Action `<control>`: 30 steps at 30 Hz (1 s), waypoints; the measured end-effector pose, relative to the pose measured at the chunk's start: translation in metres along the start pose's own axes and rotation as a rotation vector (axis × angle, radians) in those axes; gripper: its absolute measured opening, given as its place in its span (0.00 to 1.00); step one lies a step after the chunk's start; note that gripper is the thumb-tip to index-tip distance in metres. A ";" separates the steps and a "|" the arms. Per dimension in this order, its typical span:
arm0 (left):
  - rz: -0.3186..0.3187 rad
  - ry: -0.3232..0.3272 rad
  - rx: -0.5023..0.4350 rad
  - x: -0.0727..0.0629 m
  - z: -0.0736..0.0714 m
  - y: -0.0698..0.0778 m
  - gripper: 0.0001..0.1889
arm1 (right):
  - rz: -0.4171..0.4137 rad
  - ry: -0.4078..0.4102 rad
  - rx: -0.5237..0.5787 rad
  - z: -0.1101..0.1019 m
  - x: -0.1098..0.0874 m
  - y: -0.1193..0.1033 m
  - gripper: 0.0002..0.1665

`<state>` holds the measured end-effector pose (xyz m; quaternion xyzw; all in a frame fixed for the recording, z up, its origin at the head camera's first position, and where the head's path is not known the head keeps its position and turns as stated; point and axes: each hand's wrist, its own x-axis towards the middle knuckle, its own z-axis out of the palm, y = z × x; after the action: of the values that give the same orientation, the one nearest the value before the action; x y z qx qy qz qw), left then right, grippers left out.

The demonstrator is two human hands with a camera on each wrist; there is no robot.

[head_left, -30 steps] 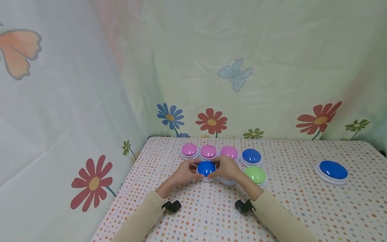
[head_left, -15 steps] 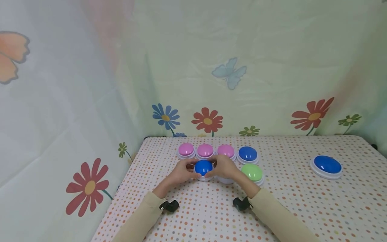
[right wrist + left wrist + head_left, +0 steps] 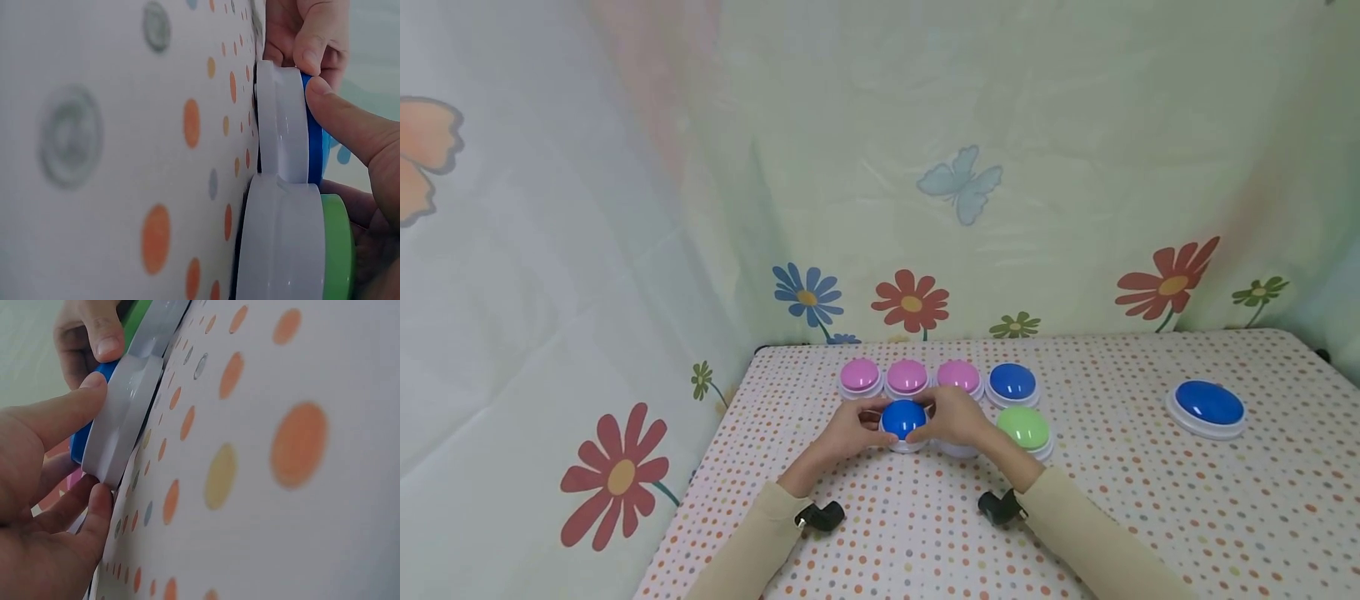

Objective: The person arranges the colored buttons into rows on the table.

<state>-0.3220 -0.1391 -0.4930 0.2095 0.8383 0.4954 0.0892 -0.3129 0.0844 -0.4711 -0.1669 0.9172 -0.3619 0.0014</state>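
Note:
Both hands frame a round push button with a blue dome (image 3: 903,419) and a white base. My left hand (image 3: 848,432) holds its left side, thumb at the near edge and fingers behind. On the opposite side my right hand (image 3: 958,415) grips it the same way, the two thumbs almost meeting in front. The white base (image 3: 119,419) sits right at the tablecloth in the left wrist view. Beside it, in the right wrist view, stands a green button (image 3: 337,247). In the head view my right hand covers most of that button, leaving part of its white base (image 3: 957,449) visible.
Behind the hands runs a row of pink buttons (image 3: 859,375) with a blue button (image 3: 1012,382) at its right end. A second green button (image 3: 1024,427) stands by my right wrist. Farther right lies a lone blue button (image 3: 1209,403). A flowered curtain (image 3: 1060,208) closes off the back.
The head view has shifted slightly. Both hands keep their hold on the blue button, which stays in the same place among the others.

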 end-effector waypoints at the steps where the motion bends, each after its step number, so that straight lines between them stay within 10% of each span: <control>1: -0.001 -0.001 0.002 0.000 0.000 0.000 0.30 | 0.002 -0.004 -0.002 0.000 0.000 0.000 0.37; 10: -0.011 -0.037 -0.007 0.004 -0.007 0.011 0.31 | -0.023 -0.018 0.017 -0.016 -0.007 -0.001 0.39; 20: 0.083 -0.075 0.016 0.012 -0.035 0.074 0.24 | -0.132 0.035 0.001 -0.081 -0.015 0.000 0.27; 30: 0.154 -0.175 0.098 0.046 -0.018 0.114 0.22 | -0.067 0.052 -0.040 -0.148 -0.025 0.016 0.27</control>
<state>-0.3401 -0.0850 -0.3821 0.3197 0.8319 0.4391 0.1133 -0.3127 0.2015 -0.3757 -0.1881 0.9179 -0.3473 -0.0379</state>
